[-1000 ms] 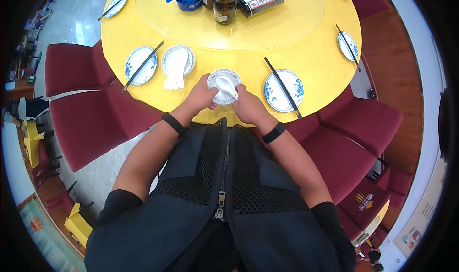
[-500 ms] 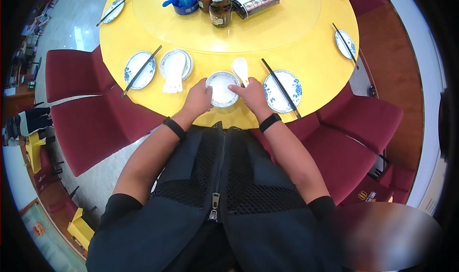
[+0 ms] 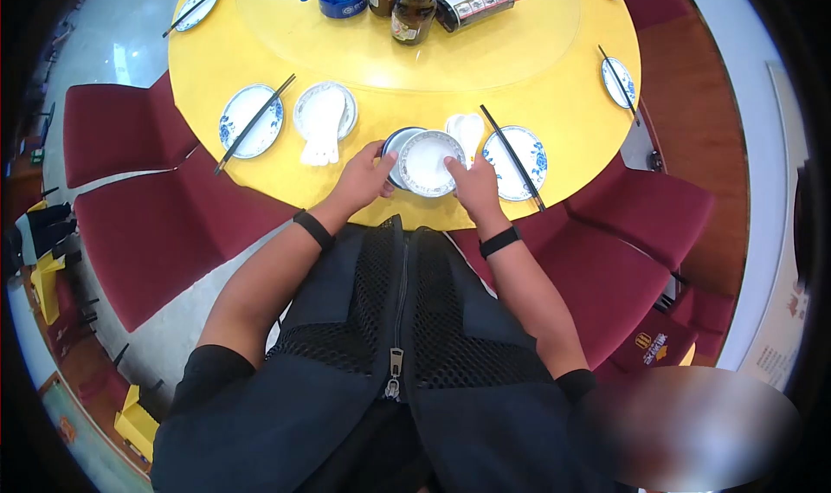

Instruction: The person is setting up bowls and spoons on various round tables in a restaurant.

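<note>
Low over the table's near edge, my right hand (image 3: pixel 478 186) grips a white bowl (image 3: pixel 426 166) with a grey patterned rim, thumb over the rim. Partly hidden beneath it on the left is a second bowl (image 3: pixel 399 142) with a dark blue outer wall; my left hand (image 3: pixel 367 176) has its fingers closed on that one. White soup spoons (image 3: pixel 467 131) lie just beyond my right hand. To its right is a blue-flowered plate (image 3: pixel 530 157) with black chopsticks (image 3: pixel 514 159) across it.
On the yellow round table (image 3: pixel 260 56), more white spoons (image 3: pixel 324 129) rest on a stack of dishes (image 3: pixel 348 112), beside another plate (image 3: pixel 237 119) with chopsticks. Brown bottles (image 3: pixel 413 12), a blue holder (image 3: pixel 344 8) and a boxed roll (image 3: pixel 480 2) stand farther back. Red chairs (image 3: pixel 164 229) flank me.
My right hand has shifted right with the upper bowl, uncovering part of the blue-walled bowl on the left. More of the spoons beyond it now shows. The view has shifted slightly.
</note>
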`<state>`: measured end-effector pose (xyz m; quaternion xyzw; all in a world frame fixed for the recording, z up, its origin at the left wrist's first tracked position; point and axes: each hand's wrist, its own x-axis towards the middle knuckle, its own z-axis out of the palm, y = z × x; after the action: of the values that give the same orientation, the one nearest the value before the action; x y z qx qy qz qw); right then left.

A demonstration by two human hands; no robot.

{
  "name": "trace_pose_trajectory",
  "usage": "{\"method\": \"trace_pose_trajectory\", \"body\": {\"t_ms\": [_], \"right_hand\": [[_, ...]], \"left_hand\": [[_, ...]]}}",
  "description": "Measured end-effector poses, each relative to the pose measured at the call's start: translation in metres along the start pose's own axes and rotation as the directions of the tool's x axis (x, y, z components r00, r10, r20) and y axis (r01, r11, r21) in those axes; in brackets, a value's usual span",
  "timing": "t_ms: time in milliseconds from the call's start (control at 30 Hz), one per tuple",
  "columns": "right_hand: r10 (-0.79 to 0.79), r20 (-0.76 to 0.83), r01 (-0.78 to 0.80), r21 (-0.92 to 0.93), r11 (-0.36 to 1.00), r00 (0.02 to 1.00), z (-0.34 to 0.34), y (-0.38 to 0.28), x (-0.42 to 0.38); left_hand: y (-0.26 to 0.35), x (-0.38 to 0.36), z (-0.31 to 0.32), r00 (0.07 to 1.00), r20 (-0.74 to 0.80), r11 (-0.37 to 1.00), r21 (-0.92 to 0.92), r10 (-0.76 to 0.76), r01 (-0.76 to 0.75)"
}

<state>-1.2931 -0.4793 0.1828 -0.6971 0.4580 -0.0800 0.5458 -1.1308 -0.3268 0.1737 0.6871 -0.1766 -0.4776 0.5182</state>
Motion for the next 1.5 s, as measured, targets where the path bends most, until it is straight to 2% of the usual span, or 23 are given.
{"method": "trace_pose_trajectory", "body": {"t_ms": [33,67,100,133,167,200,233,300,333,400,433,500,567,700,800,833,900,1033,1233,1333,1400,1500], "right_hand": [[0.080,-0.035,-0.079,0.026,0.997,0.996,0.001,-0.004,-0.004],[0.161,-0.071,-0.157,0.057,0.986,0.984,0.003,-0.007,-0.009],[0.164,-0.094,-0.160,0.055,0.986,0.982,0.006,-0.006,-0.012],[0.091,-0.161,-0.086,0.035,0.996,0.983,0.010,-0.001,-0.014],[0.012,-0.238,-0.011,0.008,1.000,0.971,0.011,0.002,-0.015],[0.009,-0.235,0.030,0.162,0.986,0.972,0.012,0.003,-0.019],[0.124,-0.222,-0.091,0.155,0.984,0.967,0.008,-0.006,-0.026],[0.198,-0.229,-0.123,0.305,0.944,0.953,0.000,-0.009,-0.034],[0.193,-0.256,-0.109,0.309,0.945,0.947,-0.009,-0.009,-0.033],[0.384,-0.148,-0.207,0.643,0.738,0.911,-0.030,-0.014,-0.040],[0.386,-0.188,-0.137,0.726,0.674,0.903,-0.041,-0.019,-0.041],[0.463,-0.229,-0.096,0.810,0.579,0.856,-0.076,0.002,-0.029],[0.505,-0.254,-0.061,0.848,0.527,0.825,-0.120,0.014,-0.013],[0.556,-0.384,0.066,0.860,0.506,0.738,-0.201,0.051,0.030],[0.516,-0.438,0.116,0.833,0.542,0.736,-0.255,0.083,0.073],[0.519,-0.431,0.118,0.840,0.530,0.738,-0.269,0.091,0.088],[0.549,-0.445,0.078,0.821,0.565,0.708,-0.297,0.102,0.121],[0.549,-0.491,0.116,0.807,0.579,0.677,-0.334,0.104,0.180],[0.553,-0.521,0.127,0.792,0.597,0.650,-0.364,0.088,0.241],[0.613,-0.483,0.066,0.816,0.575,0.625,-0.372,0.095,0.266],[0.625,-0.519,0.044,0.788,0.614,0.584,-0.372,0.098,0.274],[0.629,-0.488,0.042,0.809,0.587,0.605,-0.374,0.106,0.283]], "left_hand": [[0.001,0.002,-0.001,1.000,0.014,1.000,-0.005,0.007,-0.006],[0.003,0.002,-0.002,1.000,0.009,0.996,0.086,0.021,-0.021],[0.005,0.001,-0.003,0.999,0.008,0.983,0.178,0.038,-0.038],[-0.002,0.006,-0.006,0.998,0.037,0.983,0.175,0.050,-0.055],[-0.018,0.016,-0.010,0.974,0.000,0.880,0.428,0.227,-0.205],[-0.025,0.024,-0.011,0.910,0.009,0.692,0.646,0.414,-0.322],[-0.016,0.023,-0.010,0.934,0.002,0.719,0.638,0.358,-0.277],[-0.002,0.018,-0.012,0.965,-0.011,0.744,0.640,0.262,-0.195],[0.002,0.019,-0.012,0.970,-0.015,0.744,0.644,0.244,-0.178],[0.002,0.018,-0.010,0.977,-0.005,0.740,0.654,0.214,-0.159],[0.001,0.017,-0.008,0.976,-0.030,0.744,0.652,0.218,-0.146],[0.001,0.016,-0.008,0.971,-0.045,0.735,0.662,0.234,-0.146],[0.000,0.016,-0.003,0.987,-0.098,0.829,0.558,0.123,-0.048],[0.011,0.008,0.011,0.983,-0.157,0.851,0.524,0.094,0.002],[0.016,0.007,0.019,0.969,-0.230,0.828,0.559,0.092,0.054],[0.019,0.006,0.019,0.968,-0.232,0.820,0.569,0.097,0.054],[0.023,0.004,0.025,0.957,-0.290,0.848,0.507,-0.001,0.154],[0.024,0.003,0.036,0.933,-0.361,0.854,0.484,-0.004,0.191],[0.022,0.002,0.038,0.919,-0.394,0.837,0.504,0.006,0.211],[0.019,0.000,0.037,0.913,-0.406,0.814,0.540,0.027,0.216],[0.016,0.004,0.034,0.911,-0.411,0.794,0.563,0.027,0.230],[0.013,0.002,0.034,0.903,-0.430,0.800,0.545,0.009,0.252]]}}
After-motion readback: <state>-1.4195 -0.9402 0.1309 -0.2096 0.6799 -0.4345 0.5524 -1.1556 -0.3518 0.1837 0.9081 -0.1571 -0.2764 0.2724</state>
